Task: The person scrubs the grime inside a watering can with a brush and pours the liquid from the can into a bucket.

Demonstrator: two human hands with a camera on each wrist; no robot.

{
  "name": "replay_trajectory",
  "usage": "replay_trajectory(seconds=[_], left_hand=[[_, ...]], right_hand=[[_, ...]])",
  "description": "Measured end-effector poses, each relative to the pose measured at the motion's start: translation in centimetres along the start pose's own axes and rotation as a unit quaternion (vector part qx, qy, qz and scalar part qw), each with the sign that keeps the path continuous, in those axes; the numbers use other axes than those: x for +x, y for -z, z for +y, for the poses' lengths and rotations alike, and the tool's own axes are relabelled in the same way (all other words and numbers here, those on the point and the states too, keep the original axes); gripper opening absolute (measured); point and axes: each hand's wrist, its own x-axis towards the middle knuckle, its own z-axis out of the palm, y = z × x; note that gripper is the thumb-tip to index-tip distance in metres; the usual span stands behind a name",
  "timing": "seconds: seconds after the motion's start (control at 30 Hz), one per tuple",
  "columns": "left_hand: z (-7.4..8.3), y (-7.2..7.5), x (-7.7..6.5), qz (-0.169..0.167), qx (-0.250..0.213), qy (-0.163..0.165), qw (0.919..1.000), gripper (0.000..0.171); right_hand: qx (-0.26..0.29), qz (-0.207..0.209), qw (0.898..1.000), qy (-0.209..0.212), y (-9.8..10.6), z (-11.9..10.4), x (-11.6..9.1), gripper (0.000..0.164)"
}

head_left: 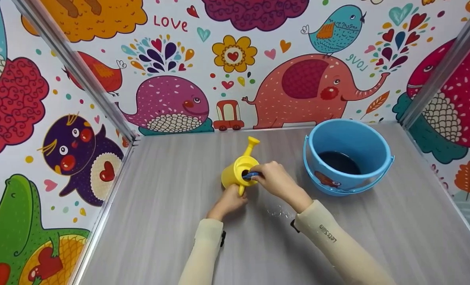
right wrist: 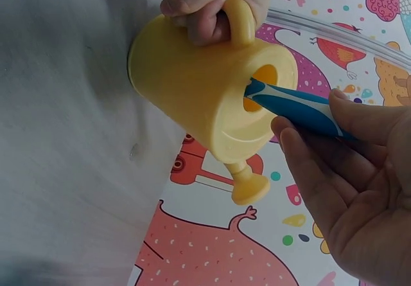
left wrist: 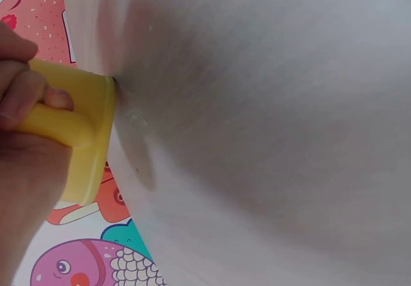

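A small yellow watering can (head_left: 230,176) stands on the table, its spout pointing to the back wall. My left hand (head_left: 231,201) grips its handle; in the left wrist view the fingers (left wrist: 22,93) are curled round that handle. With thumb and fingertips, my right hand (head_left: 277,181) pinches a blue-and-white handle, apparently a toothbrush (right wrist: 298,109). Its far end goes into the can's top opening, so the head is hidden. In the right wrist view the watering can (right wrist: 186,87) shows its round opening and sprinkler spout.
A blue bucket (head_left: 347,181) with dark-looking liquid (head_left: 339,162) in the bottom stands at the right. Small wet drops (head_left: 280,211) lie on the grey table (head_left: 167,190) near the right forearm. Cartoon-printed walls (head_left: 235,91) enclose the back and sides.
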Motion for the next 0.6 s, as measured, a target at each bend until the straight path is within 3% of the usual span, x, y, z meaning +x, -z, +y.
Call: replay_trajectory(seconds=[0.4, 0.6], left_hand=[[0.03, -0.04, 0.03, 0.013, 0.021, -0.009, 0.9997, 0.038], [0.09, -0.07, -0.05, 0.012, 0.004, -0.002, 0.9999, 0.037]], right_hand=[[-0.016, 0.008, 1.0, 0.014, -0.23, 0.27, 0.01, 0.017], [-0.01, 0.006, 1.0, 0.005, 0.17, 0.12, -0.25, 0.02]])
